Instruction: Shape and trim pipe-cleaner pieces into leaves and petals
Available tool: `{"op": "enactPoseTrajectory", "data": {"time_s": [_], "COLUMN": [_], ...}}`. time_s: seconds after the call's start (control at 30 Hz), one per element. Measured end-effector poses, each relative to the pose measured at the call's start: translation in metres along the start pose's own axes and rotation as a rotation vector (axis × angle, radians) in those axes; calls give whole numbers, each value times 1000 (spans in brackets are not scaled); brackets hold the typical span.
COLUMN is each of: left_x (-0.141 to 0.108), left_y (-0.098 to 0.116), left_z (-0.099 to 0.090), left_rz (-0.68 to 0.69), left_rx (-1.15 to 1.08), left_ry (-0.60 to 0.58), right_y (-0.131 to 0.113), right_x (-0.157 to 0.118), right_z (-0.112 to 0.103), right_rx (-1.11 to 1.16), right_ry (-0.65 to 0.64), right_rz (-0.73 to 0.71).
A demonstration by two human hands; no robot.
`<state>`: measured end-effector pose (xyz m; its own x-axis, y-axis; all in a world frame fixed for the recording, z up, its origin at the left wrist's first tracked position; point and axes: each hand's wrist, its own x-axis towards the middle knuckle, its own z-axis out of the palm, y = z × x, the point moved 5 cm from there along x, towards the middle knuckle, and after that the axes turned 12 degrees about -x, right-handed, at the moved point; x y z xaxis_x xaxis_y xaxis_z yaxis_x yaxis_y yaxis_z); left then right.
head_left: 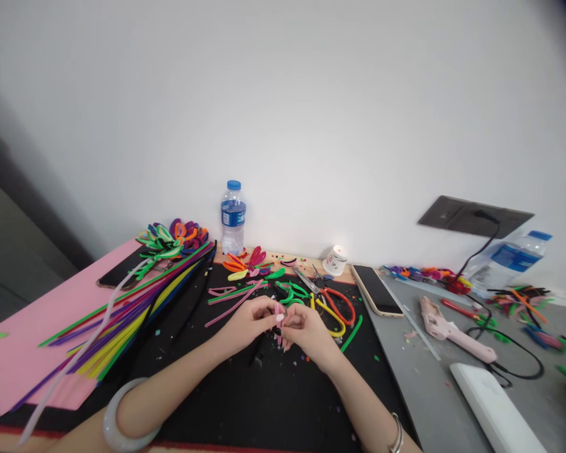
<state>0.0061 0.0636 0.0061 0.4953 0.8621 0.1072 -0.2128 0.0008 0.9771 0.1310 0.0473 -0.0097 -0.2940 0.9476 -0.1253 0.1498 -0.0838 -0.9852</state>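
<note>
My left hand (251, 324) and my right hand (308, 332) meet over the black mat (259, 406), fingertips pinched together. Between them is a small pink pipe cleaner piece (278, 309), bent and partly covered by my fingers. A dark bit shows beside it, too small to name. Loose pink pipe cleaners (233, 311) lie just left of my fingers. Behind my right hand are green pipe cleaner loops (292, 293), scissors with orange-red handles (346, 306) and a tool with yellow handles (332, 319). A short green pipe cleaner (352, 333) lies to the right.
Long coloured pipe cleaners (136, 314) spread over a pink sheet (23, 352) at left. A water bottle (233, 220) and a paper cup (334, 260) stand along the wall. At right are a phone (378, 290), a pink glue gun (457, 335) with a cord, and a white box (495, 409).
</note>
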Motion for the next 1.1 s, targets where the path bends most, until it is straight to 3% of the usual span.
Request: {"op": "enactPoseTrajectory", "data": {"time_s": [0.17,0.33,0.57,0.67,0.77,0.93,1.1], "left_x": [-1,-3,-2,-2,-4,-8,-8], "left_y": [6,8,10,7,8,5,5], "left_z": [0,1,-20,-25,-23,-14,-13], "left_rz": [97,62,120,124,87,-29,-20], "left_rx": [141,121,99,171,394,803,843], "left_ry": [9,31,287,344,328,206,154], "right_y": [1,-4,-9,-5,-1,0,0], "right_x": [1,0,-2,0,2,2,2], "right_z": [1,2,-4,-9,-12,-14,-15], "right_rx": [53,97,110,121,96,67,50], "right_ry": [33,76,117,153,167,186,195], "right_rz": [-3,13,14,1,-13,-27,-27]}}
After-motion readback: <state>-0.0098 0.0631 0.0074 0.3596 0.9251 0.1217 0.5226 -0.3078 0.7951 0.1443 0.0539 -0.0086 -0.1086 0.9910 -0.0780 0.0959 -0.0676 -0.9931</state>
